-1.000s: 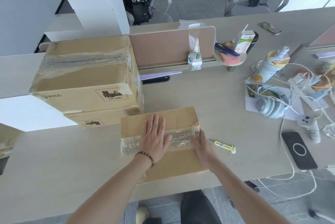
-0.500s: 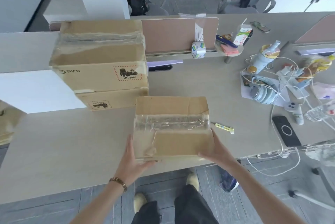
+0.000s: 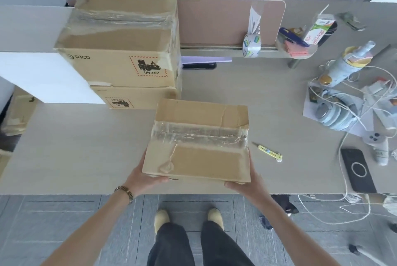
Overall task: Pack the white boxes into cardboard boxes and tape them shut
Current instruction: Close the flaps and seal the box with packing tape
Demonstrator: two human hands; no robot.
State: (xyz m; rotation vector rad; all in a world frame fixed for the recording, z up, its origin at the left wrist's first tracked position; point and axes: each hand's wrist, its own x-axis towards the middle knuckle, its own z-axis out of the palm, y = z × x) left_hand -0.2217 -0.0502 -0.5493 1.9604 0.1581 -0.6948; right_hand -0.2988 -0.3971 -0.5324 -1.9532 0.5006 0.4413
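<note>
A small cardboard box (image 3: 202,143), its top seam closed with clear tape, sits raised near the table's front edge. My left hand (image 3: 142,176) grips its near-left corner from below and the side. My right hand (image 3: 247,181) grips the near-right corner in the same way. Two larger taped cardboard boxes (image 3: 120,48) stand stacked at the back left. A roll of clear tape (image 3: 251,46) hangs on the divider rail. A yellow box cutter (image 3: 269,153) lies just right of the held box.
A white block (image 3: 43,76) lies left of the stacked boxes. At the right are headphones (image 3: 335,115), white cables, a black phone (image 3: 357,170), a bottle (image 3: 345,64) and small desk clutter. A pink divider panel (image 3: 225,20) stands behind. My feet show below the table edge (image 3: 86,192).
Both hands left the taped top and moved to the box's near corners. The box came toward me and lifted off the table. My view rose.
</note>
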